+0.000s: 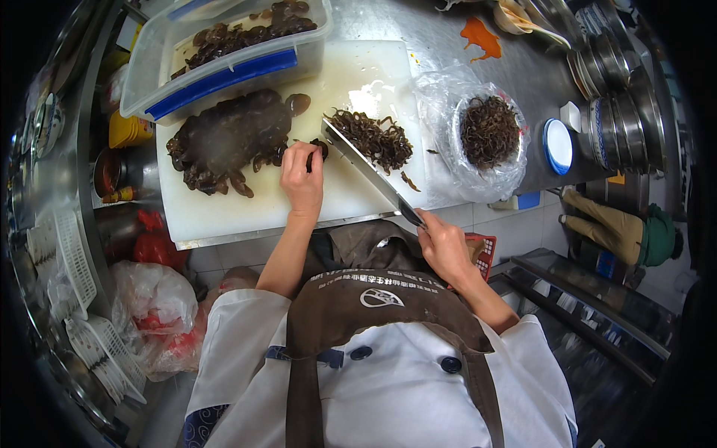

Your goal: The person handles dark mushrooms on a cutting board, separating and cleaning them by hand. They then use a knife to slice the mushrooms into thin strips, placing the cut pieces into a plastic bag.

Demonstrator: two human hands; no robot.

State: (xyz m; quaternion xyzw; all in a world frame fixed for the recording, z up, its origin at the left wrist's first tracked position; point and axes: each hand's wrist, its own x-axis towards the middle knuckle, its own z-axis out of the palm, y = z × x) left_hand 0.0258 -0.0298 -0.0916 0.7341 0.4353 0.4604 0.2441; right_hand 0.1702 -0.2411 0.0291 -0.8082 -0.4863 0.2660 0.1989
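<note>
My left hand (301,178), its fingers curled, holds dark wood ear mushroom pieces (318,150) against the white cutting board (358,204). In my right hand (446,245) is the handle of a kitchen cleaver (367,171). Its blade slants across the board, just right of the held pieces and apart from my fingers. Sliced wood ear strips (378,140) lie along the blade's right side. Left of my hand spreads a large pile of whole wood ears (229,137). More shreds (489,131) fill a bowl lined with a clear plastic bag (442,106).
A clear plastic tub (308,56) with blue clips and more wood ears stands on the board's back left. An orange spill (480,39) marks the steel counter. Stacked metal bowls (622,129) stand right, near blue-rimmed plates (559,147). Another person (622,229) is further right.
</note>
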